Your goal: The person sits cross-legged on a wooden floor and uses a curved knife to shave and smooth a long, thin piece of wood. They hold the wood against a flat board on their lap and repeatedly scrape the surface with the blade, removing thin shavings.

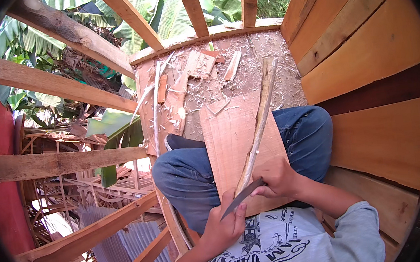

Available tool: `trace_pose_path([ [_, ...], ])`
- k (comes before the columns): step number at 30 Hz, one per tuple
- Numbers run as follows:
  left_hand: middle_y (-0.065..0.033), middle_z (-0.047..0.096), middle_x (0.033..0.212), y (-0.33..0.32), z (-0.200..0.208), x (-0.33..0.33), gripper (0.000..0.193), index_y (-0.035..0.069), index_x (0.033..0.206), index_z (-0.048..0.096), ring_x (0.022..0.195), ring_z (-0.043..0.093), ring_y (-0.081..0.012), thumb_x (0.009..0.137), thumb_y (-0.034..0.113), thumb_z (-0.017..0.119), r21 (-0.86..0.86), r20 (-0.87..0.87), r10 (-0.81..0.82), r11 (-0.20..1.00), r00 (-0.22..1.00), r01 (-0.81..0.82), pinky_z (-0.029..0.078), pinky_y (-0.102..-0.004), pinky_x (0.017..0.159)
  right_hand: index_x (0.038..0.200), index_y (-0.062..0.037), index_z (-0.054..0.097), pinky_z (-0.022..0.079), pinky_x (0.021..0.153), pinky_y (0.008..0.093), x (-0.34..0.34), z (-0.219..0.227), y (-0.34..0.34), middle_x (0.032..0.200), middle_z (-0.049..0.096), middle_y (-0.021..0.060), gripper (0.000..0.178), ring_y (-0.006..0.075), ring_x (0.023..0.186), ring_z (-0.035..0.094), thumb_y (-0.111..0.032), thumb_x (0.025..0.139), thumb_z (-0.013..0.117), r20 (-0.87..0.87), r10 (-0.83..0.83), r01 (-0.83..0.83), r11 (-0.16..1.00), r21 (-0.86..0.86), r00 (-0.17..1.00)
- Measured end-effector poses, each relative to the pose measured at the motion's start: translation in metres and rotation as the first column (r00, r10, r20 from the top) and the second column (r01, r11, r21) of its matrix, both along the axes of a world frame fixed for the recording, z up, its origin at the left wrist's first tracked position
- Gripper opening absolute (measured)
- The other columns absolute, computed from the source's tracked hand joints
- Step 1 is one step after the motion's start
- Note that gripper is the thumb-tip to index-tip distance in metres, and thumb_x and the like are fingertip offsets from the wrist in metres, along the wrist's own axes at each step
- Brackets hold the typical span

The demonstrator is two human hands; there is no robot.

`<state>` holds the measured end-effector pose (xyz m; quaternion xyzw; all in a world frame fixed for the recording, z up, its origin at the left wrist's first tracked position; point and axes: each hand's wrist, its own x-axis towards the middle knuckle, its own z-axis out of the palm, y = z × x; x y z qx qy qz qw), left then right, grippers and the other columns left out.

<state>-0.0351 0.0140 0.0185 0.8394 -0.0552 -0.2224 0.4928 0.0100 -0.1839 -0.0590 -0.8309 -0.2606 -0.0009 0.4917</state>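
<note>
A long, slightly bent wooden stick (258, 134), partly stripped of its bark, slants from the far right down toward my body. My left hand (223, 226) is closed around its near end, with the thumb by the knife blade. In my right hand (278, 179) is a knife (242, 197); its dark blade lies across the stick close to my left hand. The knife's handle is hidden in my fist. A flat wooden board (230, 134) rests over my lap under the stick, with a thin shaving on it.
Wood shavings (281, 86), wood offcuts (202, 63) and thin pale strips (156, 103) litter the plank floor beyond my legs. Wooden slats (71, 160) with open gaps edge the left and far sides. A plank wall (364, 55) stands close on the right.
</note>
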Motion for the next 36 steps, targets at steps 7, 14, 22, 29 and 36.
trace_pose_path([
  [7, -0.0238, 0.055, 0.062, -0.003, -0.004, -0.004, 0.031, -0.004, 0.117, 0.041, 0.056, 0.06, -0.0423, 0.092, 0.011, 0.053, -0.066, 0.04, -0.06, 0.996, 0.997, 0.063, 0.044, -0.0443, 0.048, 0.086, -0.0031, 0.068, 0.045, 0.046, 0.0324, -0.003, 0.003, -0.008, 0.056, 0.056, 0.0109, 0.033, 0.027, 0.05, 0.059, -0.036, 0.086, 0.063, 0.019, 0.114, -0.114, 0.993, -0.005, 0.993],
  [14, -0.0195, 0.054, 0.06, -0.002, -0.003, -0.001, 0.04, -0.005, 0.122, 0.037, 0.055, 0.062, -0.0375, 0.091, 0.012, 0.056, 0.012, 0.093, -0.111, 0.994, 0.989, 0.11, 0.045, -0.0408, 0.048, 0.074, -0.0012, 0.061, 0.039, 0.044, 0.0311, -0.002, 0.001, -0.001, 0.055, 0.051, 0.0104, 0.041, 0.0217, 0.045, 0.054, -0.037, 0.092, 0.055, 0.076, 0.074, -0.076, 0.997, 0.024, 0.994],
  [22, -0.017, 0.056, 0.06, -0.004, 0.009, 0.01, 0.044, -0.005, 0.12, 0.037, 0.055, 0.063, -0.0317, 0.09, 0.017, 0.061, -0.007, 0.021, -0.045, 0.999, 0.999, 0.045, 0.045, -0.0394, 0.048, 0.089, -0.0003, 0.066, 0.043, 0.047, 0.0329, 0.013, 0.01, -0.003, 0.058, 0.055, 0.0103, 0.035, 0.0271, 0.05, 0.057, -0.035, 0.09, 0.06, 0.085, 0.086, -0.089, 0.996, 0.032, 0.993],
  [29, -0.008, 0.047, 0.061, -0.001, 0.001, 0.007, 0.043, -0.003, 0.118, 0.042, 0.049, 0.048, -0.0163, 0.087, 0.014, 0.065, 0.001, -0.065, -0.051, 0.999, 0.997, 0.051, 0.04, -0.0314, 0.049, 0.069, -0.0002, 0.058, 0.038, 0.043, 0.0307, 0.005, 0.003, -0.007, 0.053, 0.05, 0.0116, 0.048, 0.0191, 0.044, 0.052, -0.041, 0.093, 0.054, 0.092, 0.074, -0.073, 0.997, -0.013, 0.993],
  [36, -0.0015, 0.041, 0.06, -0.005, 0.0, 0.001, 0.045, -0.001, 0.113, 0.044, 0.052, 0.042, -0.0093, 0.082, 0.014, 0.072, -0.018, -0.135, -0.016, 1.0, 0.991, 0.014, 0.036, -0.0254, 0.05, 0.062, -0.0043, 0.053, 0.038, 0.043, 0.0297, 0.002, -0.002, -0.008, 0.051, 0.047, 0.0067, 0.048, 0.0155, 0.043, 0.049, -0.042, 0.091, 0.057, 0.109, -0.038, 0.031, 0.998, 0.058, 0.993],
])
